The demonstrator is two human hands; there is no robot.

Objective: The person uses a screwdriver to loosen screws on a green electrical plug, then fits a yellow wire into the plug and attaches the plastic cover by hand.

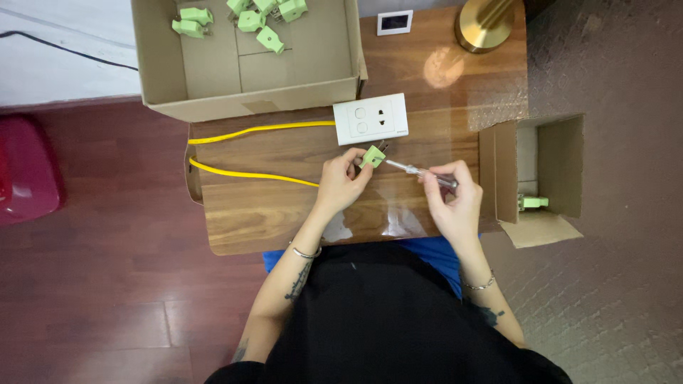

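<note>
My left hand (340, 182) grips a small light-green plug (372, 156) above a wooden table (270, 213). In my right hand (455, 195) is a screwdriver (420, 171) with a clear handle, its metal tip touching the plug. A yellow cable (249, 175) runs from the plug leftward, loops at the table's edge and comes back to a white socket plate (371, 119) lying just beyond the plug.
A large open cardboard box (206, 78) at the back holds several green plugs (250, 20). A smaller cardboard box (555, 171) at the right holds one green plug (533, 203). A brass lamp base (484, 25) and a small white switch plate (395, 22) stand at the back right.
</note>
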